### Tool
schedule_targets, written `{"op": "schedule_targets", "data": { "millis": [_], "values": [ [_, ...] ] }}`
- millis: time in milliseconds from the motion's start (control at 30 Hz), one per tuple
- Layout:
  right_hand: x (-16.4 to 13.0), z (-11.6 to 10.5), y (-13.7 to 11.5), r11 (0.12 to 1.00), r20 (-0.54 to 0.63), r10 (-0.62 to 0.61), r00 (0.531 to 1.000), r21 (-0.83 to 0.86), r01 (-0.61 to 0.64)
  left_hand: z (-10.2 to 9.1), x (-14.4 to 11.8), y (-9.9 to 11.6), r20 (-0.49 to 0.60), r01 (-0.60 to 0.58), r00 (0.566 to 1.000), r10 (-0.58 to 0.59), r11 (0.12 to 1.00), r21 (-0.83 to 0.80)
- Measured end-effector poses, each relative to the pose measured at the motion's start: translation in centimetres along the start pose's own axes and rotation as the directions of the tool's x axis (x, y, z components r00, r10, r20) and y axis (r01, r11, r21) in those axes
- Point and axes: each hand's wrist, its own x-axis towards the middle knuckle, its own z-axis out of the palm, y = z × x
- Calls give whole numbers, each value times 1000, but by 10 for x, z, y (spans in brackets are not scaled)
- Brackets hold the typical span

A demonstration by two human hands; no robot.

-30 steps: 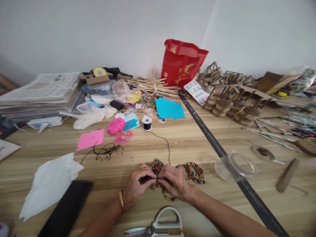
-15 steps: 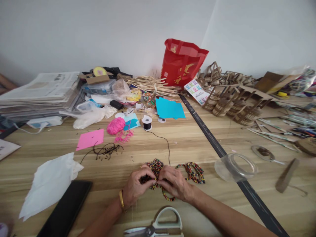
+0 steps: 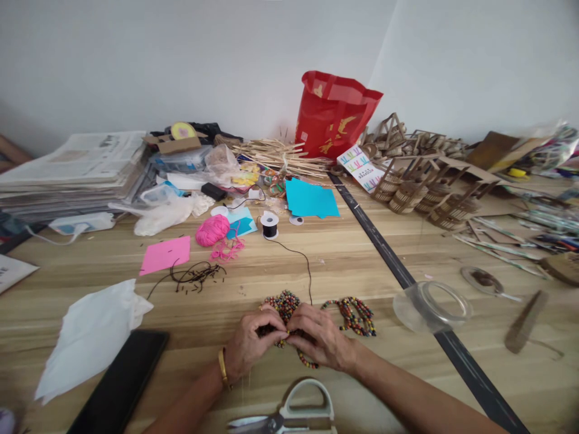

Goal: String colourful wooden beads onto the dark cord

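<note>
Both hands meet fingertip to fingertip at the front of a pile of small multicoloured beads (image 3: 284, 304) on the wooden table. My left hand (image 3: 254, 335), with a gold bracelet on its wrist, pinches a tiny bead. My right hand (image 3: 319, 334) is closed too, its thumb and fingers at the same bead, where a strand of beads runs. Part of that strand (image 3: 307, 360) hangs below the right hand, and a looped length of strung beads (image 3: 355, 316) lies to the right. A black cord (image 3: 309, 271) runs from a spool (image 3: 270, 226) toward the right hand; its end is hidden.
Scissors (image 3: 307, 401) lie close in front of me. On the left are a black phone-like slab (image 3: 122, 380), white tissue (image 3: 90, 331) and black cord scraps (image 3: 196, 276). A clear tape roll (image 3: 432, 306) sits right. Pink yarn (image 3: 212, 230) and a red bag (image 3: 337, 117) stand farther back.
The hands stay together over the beads with only small finger shifts. Slightly less of the strand below the right hand shows now. Everything else looks the same.
</note>
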Motion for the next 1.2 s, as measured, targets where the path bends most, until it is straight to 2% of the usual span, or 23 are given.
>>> {"op": "schedule_targets", "data": {
  "millis": [100, 300, 567, 800, 1000, 1200],
  "values": [
    [2, -2, -3, 1000, 0, -3, 1000, -11, 3, 0, 1, 3, 19, -8, 1000, 8, 1000, 26],
    [5, -4, -8, 1000, 2, 6, 1000, -20, -6, 0, 1, 1, -19, -55, 998, 56, 997, 48],
    [0, 0, -1, 1000, -7, 15, 1000, 25, -15, -1, 2, 2, -11, -98, 995, 99, 992, 76],
    [1, -1, 0, 1000, -9, 16, 1000, -4, -16, -1, 2, 1, -30, -73, 997, 76, 991, 110],
    [-2, 0, 3, 996, -14, 86, 996, -25, -87, 0, 2, 0, -55, -82, 994, 94, 978, 193],
    [1, -1, 2, 991, -46, 133, 990, -11, -133, 1, -1, -3, 31, -90, 996, 84, 943, 320]
  ]
}}
